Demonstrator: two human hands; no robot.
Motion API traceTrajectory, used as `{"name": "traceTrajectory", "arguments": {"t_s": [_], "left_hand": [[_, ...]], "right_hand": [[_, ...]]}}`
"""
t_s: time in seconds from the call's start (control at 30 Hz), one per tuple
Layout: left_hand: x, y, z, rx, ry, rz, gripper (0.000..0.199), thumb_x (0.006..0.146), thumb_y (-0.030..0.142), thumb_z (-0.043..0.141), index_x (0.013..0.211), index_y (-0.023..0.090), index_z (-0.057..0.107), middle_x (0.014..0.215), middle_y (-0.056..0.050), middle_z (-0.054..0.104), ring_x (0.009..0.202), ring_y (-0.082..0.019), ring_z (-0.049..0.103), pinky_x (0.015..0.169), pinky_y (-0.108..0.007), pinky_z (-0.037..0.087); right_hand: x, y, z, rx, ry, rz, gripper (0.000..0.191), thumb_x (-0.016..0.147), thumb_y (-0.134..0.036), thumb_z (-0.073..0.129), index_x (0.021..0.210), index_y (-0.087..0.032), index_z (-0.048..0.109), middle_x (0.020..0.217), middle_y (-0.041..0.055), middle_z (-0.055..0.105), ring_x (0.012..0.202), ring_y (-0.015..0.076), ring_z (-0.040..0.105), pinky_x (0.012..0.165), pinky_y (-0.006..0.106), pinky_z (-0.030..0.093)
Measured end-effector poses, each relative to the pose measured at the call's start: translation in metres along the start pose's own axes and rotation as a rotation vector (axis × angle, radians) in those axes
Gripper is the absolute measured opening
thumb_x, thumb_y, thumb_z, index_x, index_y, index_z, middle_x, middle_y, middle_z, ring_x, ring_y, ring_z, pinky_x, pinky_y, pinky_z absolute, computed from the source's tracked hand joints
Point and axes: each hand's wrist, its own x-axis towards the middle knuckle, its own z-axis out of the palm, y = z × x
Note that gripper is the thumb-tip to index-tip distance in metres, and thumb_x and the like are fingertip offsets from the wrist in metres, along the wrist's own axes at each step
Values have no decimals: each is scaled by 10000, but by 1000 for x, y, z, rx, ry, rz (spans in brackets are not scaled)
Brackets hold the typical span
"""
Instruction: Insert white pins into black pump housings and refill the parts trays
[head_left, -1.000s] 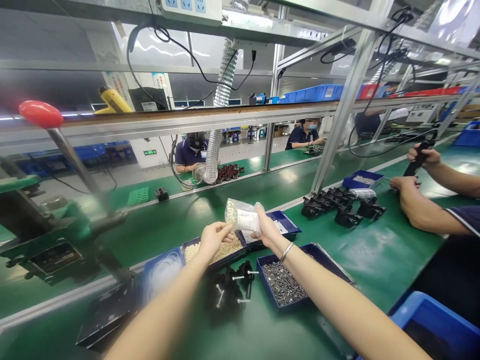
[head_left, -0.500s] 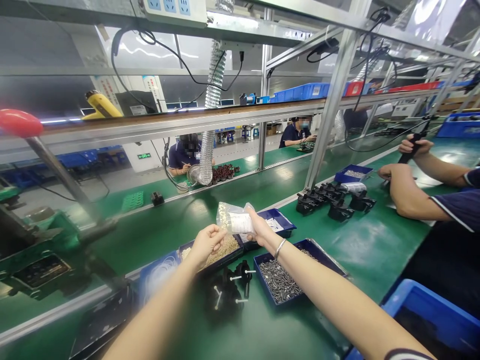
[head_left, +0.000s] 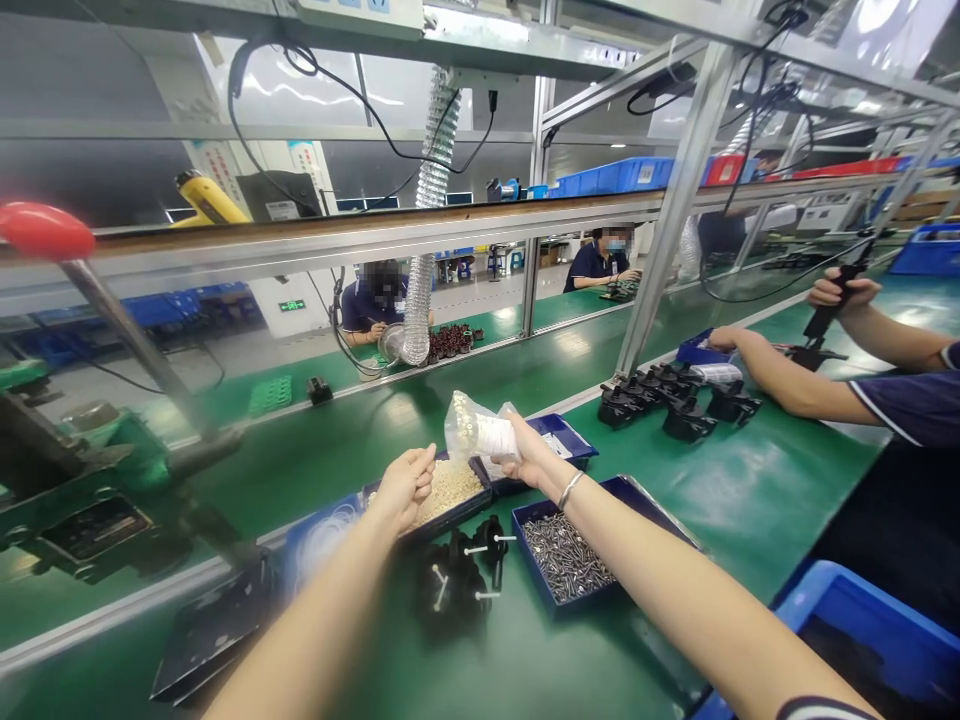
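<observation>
In my right hand (head_left: 527, 450), with a metal bangle at the wrist, is a clear plastic bag (head_left: 476, 428) with a white label and small cream-coloured pieces inside. The bag is tilted above a dark blue tray (head_left: 450, 522) of similar cream pieces. Just left of the bag, apart from it, my left hand (head_left: 407, 487) is closed, thumb and fingertips together; whatever they may pinch is hidden. Below the tray stand several black parts (head_left: 457, 570) with white pins sticking out. A blue tray (head_left: 559, 603) of metal screws lies under my right forearm.
Behind my right hand sits a blue tray (head_left: 577, 440) with white pieces. Black assemblies (head_left: 686, 415) stand further right, near a co-worker's arms (head_left: 787, 375). A red-knobbed lever (head_left: 45, 230) rises at left, and a blue bin (head_left: 832, 580) is at lower right.
My left hand has come away from the bag, which is now more tilted up at its left end. The co-worker's one hand has moved into a blue tray at right.
</observation>
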Motion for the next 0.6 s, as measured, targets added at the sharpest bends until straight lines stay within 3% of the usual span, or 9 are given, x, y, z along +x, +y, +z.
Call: {"name": "traceTrajectory", "arguments": {"t_s": [0.13,0.27,0.5,0.6], "left_hand": [[5,-20,-5,258,65,-24,272,897,348,623,740,140,545,614,69,498,467,-50,423,444,-182,367],[10,-26,0,416,58,0,246,904,368,610,870,125,626,807,9,630,681,-123,602,627,-272,524],[10,-3,8,532,109,120,240,907,375,600,938,146,659,1006,-47,680,938,-192,639,862,-396,526],[10,5,18,525,166,174,255,942,361,543,1054,150,632,1079,-71,672,978,-189,641,863,-396,534]], "right_hand": [[-6,-7,-6,20,-69,78,303,920,-481,433,921,-196,538,578,2,570,392,116,491,287,130,242],[-14,-7,-7,20,-108,101,326,914,-512,436,931,-203,538,615,8,579,411,110,489,298,122,235],[-22,-17,-5,-82,-22,24,322,922,-498,440,886,-192,533,586,11,560,419,122,507,290,139,257],[-25,-29,0,-155,48,-71,323,900,-507,519,855,-188,537,545,-14,532,383,103,465,276,146,270]]}}
